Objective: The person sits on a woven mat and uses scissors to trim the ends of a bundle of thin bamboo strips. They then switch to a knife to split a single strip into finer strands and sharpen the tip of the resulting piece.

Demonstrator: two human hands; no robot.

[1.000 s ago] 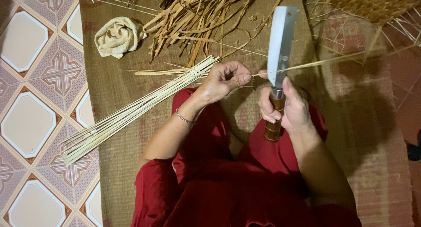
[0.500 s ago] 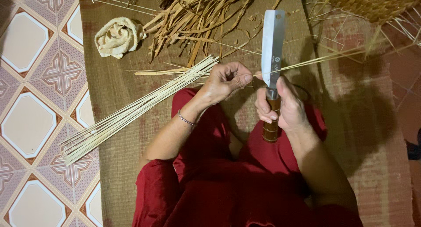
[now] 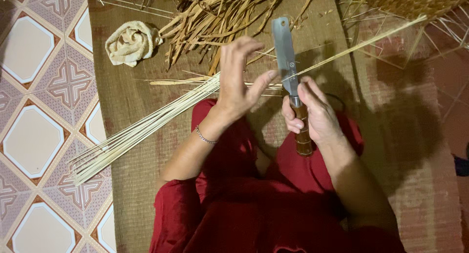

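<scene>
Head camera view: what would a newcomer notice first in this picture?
First the broad knife, held upright at centre by the right hand on its wooden handle, blade against a long thin strip running to the upper right. Beside it the left hand spreads open over a bundle of pale sticks fanning to the lower left. A crumpled cloth lies at upper left.

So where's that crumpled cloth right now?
The crumpled cloth lies at the upper left of the head view on the woven mat, just left of the pile of dry strips.
</scene>
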